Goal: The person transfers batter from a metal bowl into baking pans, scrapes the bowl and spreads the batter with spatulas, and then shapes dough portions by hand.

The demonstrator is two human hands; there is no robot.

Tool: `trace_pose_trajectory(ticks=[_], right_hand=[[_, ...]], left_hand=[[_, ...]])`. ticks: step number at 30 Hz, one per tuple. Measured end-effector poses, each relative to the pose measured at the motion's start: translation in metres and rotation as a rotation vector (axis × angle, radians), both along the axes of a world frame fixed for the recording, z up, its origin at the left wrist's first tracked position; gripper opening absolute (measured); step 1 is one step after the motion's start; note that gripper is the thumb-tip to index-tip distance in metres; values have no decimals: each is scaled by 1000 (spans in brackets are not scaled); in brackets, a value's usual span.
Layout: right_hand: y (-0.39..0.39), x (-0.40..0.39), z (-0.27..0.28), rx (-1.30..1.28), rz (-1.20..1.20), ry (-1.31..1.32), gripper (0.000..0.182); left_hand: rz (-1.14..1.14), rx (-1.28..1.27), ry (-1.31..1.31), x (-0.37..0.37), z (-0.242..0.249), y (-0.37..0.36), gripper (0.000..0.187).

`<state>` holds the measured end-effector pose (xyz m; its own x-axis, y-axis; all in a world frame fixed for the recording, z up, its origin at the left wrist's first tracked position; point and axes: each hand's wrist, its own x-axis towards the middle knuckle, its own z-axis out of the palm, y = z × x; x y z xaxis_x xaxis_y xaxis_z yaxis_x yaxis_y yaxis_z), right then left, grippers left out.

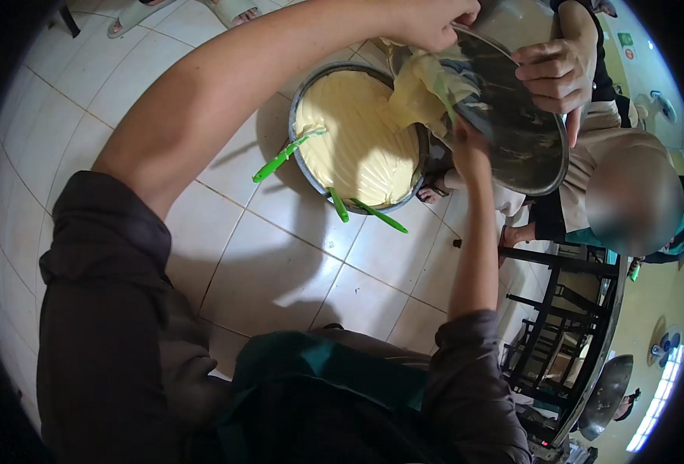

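A large metal bowl (524, 147) is tilted on its side over a round tub (299, 158) of smooth pale yellow cream (353, 143). My left hand (435, 23) is closed on the bowl's upper rim. Inside the bowl's mouth, my right hand (472, 151) grips a green spatula (441, 91), which is partly covered by a thick lump of cream (415, 89) hanging toward the tub. Another person's hand (555, 77) supports the bowl's far side. Three green-handled spatulas, one of them a spatula (278, 160) at the left, rest in the tub over its edge.
The tub stands on a white tiled floor (280, 255). A person (589, 185) is close on the right, with a dark metal rack or table frame (559, 325) nearby. Another large metal pan (607, 394) is at lower right. Sandalled feet (234, 11) show at the top.
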<state>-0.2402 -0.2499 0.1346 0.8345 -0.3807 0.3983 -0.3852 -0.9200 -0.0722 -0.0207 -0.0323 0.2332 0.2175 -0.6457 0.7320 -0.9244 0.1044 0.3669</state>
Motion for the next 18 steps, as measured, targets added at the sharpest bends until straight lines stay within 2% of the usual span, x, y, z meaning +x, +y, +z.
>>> trace_pose_trajectory(ticks=[3,6,8,9,10,13,16,18], right_hand=[[-15,-7,38,19,-478,209,21],[-115,-21,-2,-430,-342,667,20],[-100,-11,-46,-428,-204,702,21],[-53,2,-60,-277,-267,574,20],[-6,2,-63,-121,-324,449,20],[39,-21,-28,207,-197,250,22],[6,-23,3,214,-431,244,22],[-77,-19,-28,-210,-350,597,24]], left_hand=[[36,-16,-167,-4,-5,8,24],[-7,-27,-223,5,-7,6,23],[-31,-17,-205,3,-6,12,21],[-42,-12,-203,2,-3,15,20],[-44,-6,-210,1,-2,18,19],[-41,21,-212,6,2,22,16],[-59,25,-193,3,1,22,14],[-85,34,-220,6,3,23,13]])
